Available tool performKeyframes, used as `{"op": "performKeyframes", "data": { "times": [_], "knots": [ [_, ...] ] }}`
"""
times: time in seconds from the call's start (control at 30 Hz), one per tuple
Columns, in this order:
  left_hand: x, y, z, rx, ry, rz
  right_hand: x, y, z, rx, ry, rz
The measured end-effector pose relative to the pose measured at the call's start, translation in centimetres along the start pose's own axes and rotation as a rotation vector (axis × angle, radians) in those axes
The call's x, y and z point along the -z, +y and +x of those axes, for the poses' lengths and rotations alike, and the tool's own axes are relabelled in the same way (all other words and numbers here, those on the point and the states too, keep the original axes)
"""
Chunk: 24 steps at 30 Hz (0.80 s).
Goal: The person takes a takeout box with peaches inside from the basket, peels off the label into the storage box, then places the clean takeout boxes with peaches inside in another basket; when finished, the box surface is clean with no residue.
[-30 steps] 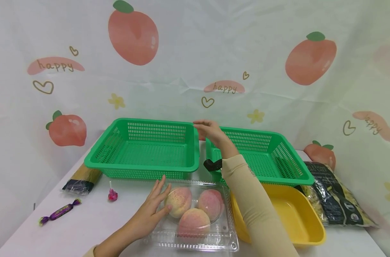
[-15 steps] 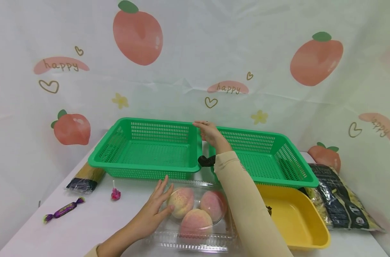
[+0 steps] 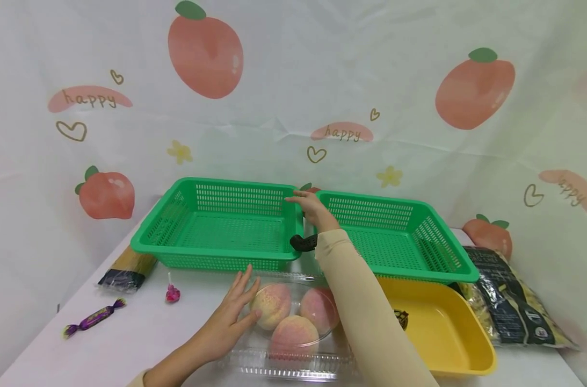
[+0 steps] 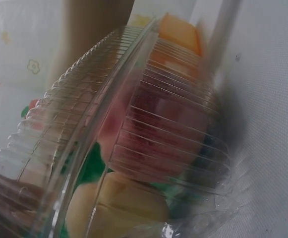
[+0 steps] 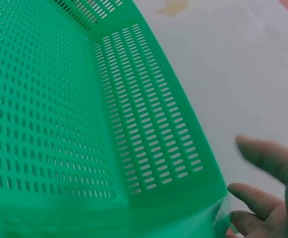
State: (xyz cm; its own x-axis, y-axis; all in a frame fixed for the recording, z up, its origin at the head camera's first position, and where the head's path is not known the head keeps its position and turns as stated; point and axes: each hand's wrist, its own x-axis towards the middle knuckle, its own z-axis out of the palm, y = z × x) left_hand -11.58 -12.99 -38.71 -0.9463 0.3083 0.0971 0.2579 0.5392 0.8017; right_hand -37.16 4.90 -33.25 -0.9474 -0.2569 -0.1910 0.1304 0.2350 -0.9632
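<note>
Leftmost on the white table (image 3: 129, 344), a dark-ended bundle of spaghetti (image 3: 127, 269) is lying at the far left edge, with a purple-wrapped candy (image 3: 89, 318) nearer and a small pink lollipop (image 3: 171, 292) just right of them.

Next, the left hand (image 3: 230, 314) is resting with straight, spread fingers against the left side of the clear plastic clamshell box (image 3: 293, 328), pressing it rather than gripping it. That box is sitting near the front edge at centre, its long axis running left to right, and it is holding three pink-yellow peaches (image 3: 293, 317); the left wrist view is showing its ribbed lid (image 4: 134, 129) close up with the fruit behind.

Beyond the box, the left green perforated plastic basket (image 3: 220, 226) is standing at the far side with its long axis also left to right. The right hand (image 3: 310, 208) is reaching across the box to the far right corner of this basket, in the gap where it is nearly meeting the right green perforated plastic basket (image 3: 395, 236). In the right wrist view the loosely bent fingers (image 5: 267, 158) are lying just beside the corner of the basket (image 5: 148, 148); whether they are actually gripping the rim I cannot tell.

The right forearm, in its beige sleeve (image 3: 366, 306), is crossing over the box's right end and so standing between it and the yellow plastic tray (image 3: 448, 328), which is lying near right. Further right, a dark bag of pasta (image 3: 506, 295) is leaning at the table's edge.
</note>
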Motion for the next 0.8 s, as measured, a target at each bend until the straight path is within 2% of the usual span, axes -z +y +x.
{"op": "performKeyframes", "data": {
  "times": [0.07, 0.17, 0.3, 0.4, 0.53, 0.67, 0.8],
  "knots": [
    [-0.1, 0.0, 0.0, 0.000, -0.004, -0.005, 0.0, 0.3, 0.0, 0.010, 0.005, -0.022],
    [-0.1, 0.0, 0.0, 0.003, 0.000, -0.001, 0.1, 2.0, 1.9, 0.050, 0.010, -0.053],
    [0.0, -0.2, 0.0, -0.001, 0.011, 0.015, -0.3, 2.1, 1.9, 0.051, 0.026, -0.088],
    [0.0, -0.1, 0.1, -0.023, 0.018, 0.018, -0.8, 0.1, -0.9, 0.027, 0.030, -0.098],
    [-0.1, 0.1, 0.1, -0.033, 0.024, 0.017, -1.1, -1.2, -2.8, 0.029, 0.001, -0.095],
    [-0.1, 0.1, 0.0, -0.032, 0.038, 0.013, -1.1, -1.3, -2.8, 0.028, -0.012, -0.095],
    [-0.1, 0.1, -0.2, -0.042, 0.103, -0.007, -1.0, -0.3, -1.3, 0.031, -0.005, -0.087]
  ]
}}
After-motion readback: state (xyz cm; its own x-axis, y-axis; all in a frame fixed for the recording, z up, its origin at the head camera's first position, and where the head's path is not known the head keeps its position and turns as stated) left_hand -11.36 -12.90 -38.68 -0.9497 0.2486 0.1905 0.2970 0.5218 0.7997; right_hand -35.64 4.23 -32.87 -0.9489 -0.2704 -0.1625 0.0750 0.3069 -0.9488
